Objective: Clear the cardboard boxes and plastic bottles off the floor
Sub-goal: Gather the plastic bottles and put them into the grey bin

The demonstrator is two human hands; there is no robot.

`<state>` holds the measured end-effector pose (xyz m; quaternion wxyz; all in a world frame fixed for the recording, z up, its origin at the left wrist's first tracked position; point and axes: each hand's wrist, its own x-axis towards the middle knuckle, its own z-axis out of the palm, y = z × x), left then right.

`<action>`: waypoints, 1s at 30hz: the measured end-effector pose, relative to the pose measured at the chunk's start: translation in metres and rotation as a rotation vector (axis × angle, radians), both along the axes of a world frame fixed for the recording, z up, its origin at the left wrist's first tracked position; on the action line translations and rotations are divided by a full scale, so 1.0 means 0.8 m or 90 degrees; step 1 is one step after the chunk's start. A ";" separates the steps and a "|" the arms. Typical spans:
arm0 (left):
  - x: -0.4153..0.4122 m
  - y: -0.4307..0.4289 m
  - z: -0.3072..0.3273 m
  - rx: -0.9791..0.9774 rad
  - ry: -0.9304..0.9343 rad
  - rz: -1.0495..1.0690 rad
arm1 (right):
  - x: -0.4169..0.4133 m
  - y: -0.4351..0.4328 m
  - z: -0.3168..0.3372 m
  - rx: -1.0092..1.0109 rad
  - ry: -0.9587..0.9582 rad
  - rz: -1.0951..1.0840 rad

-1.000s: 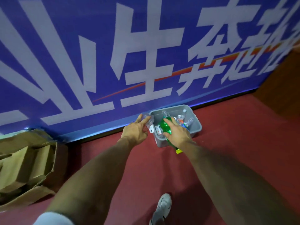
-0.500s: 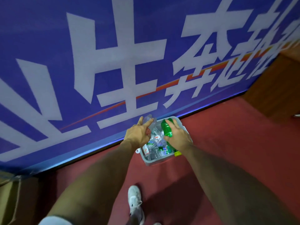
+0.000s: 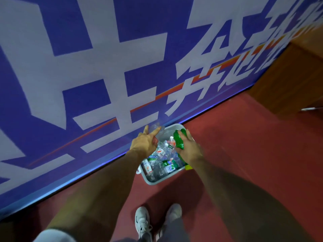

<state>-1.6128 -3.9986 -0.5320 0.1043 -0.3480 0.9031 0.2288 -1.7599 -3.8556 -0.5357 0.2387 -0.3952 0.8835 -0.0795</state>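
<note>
**Both grips loaded over bin**

Left grip [image 3: 145,144] pinches a clear bottle [image 3: 158,127] (crumpled, faint against the banner [image 3: 87,67]). Right grip [image 3: 189,149] wraps a green bottle [image 3: 179,138], partly hidden under the palm. Both are above the grey bin [image 3: 151,182] on the floor [image 3: 244,154].

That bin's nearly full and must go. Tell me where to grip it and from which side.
Take the bin by the rim at both short ends, from above on the floor side: the banner crowds the other side and bottles fill it. First free the left hand of its clear bottle, the right hand of its green bottle.
</note>
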 end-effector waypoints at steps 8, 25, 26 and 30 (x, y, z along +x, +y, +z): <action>-0.056 -0.046 -0.179 0.021 0.032 0.050 | -0.039 -0.057 -0.174 0.035 -0.001 -0.011; -0.058 -0.080 -0.396 0.056 -0.108 0.071 | -0.097 -0.095 -0.375 0.139 0.035 0.048; -0.053 -0.078 -0.372 0.050 -0.107 0.076 | -0.096 -0.097 -0.351 0.145 0.034 0.048; -0.046 -0.065 -0.258 0.039 -0.116 0.072 | -0.090 -0.094 -0.234 0.148 0.029 0.030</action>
